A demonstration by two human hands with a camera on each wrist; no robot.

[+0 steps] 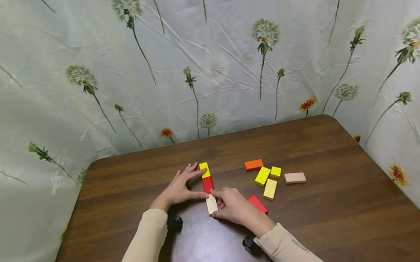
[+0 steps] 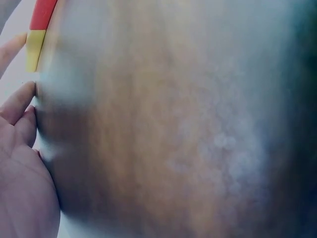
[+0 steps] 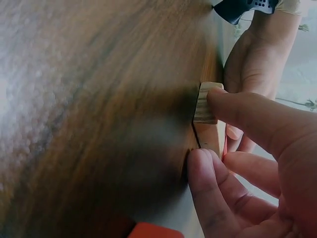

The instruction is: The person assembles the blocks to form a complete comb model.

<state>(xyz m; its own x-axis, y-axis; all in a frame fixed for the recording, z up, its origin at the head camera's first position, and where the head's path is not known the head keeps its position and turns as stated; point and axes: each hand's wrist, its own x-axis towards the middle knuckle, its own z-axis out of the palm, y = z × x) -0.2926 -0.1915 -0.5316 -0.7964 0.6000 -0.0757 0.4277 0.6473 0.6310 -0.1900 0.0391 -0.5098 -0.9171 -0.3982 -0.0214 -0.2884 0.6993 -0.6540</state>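
A straight row of blocks lies on the table: a yellow block (image 1: 204,166) at the far end, a red block (image 1: 208,185) in the middle and a plain wooden block (image 1: 212,205) nearest me. My left hand (image 1: 178,188) is along the row's left side, index finger reaching onto the yellow block, thumb by the joint of red and wood. My right hand (image 1: 235,206) grips the plain block, thumb against its near end and index finger by its far end. In the right wrist view the thumb presses on the plain block's end face (image 3: 204,105), other fingers beside it.
Loose blocks lie to the right: an orange block (image 1: 254,165), several yellow ones (image 1: 262,176), a pale wooden block (image 1: 295,178) and a red block (image 1: 258,204) close to my right wrist. A flowered curtain (image 1: 198,59) hangs behind the brown table (image 1: 351,218).
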